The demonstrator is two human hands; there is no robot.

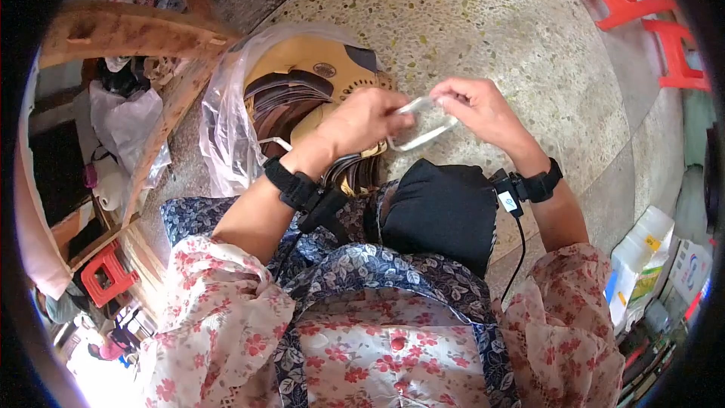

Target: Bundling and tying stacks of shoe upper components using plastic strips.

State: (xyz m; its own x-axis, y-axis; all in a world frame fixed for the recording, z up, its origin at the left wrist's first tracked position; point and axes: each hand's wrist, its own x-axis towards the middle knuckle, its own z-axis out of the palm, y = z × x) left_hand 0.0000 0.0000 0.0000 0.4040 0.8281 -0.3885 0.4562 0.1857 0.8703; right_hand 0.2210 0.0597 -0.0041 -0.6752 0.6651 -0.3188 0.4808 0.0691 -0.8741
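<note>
Right hand pinches clear loop, apparently spreading it; left hand blurred, grip cannot be told. Bag bundles brown pieces nearby, probably for easy reach.

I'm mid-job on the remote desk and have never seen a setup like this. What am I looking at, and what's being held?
There is no machine arm here: a person works with two bare hands. A fisheye camera on their head looks down, so edges bend and the picture's left is their left. Both wrists wear black straps with small devices.

The right hand pinches a translucent loop between its fingers. The left hand is right beside it, but blur hides whether it grips.

On the speckled floor, a clear plastic bag surrounds stacked tan and brown pieces. Black cloth lies over the person's lap.
</note>
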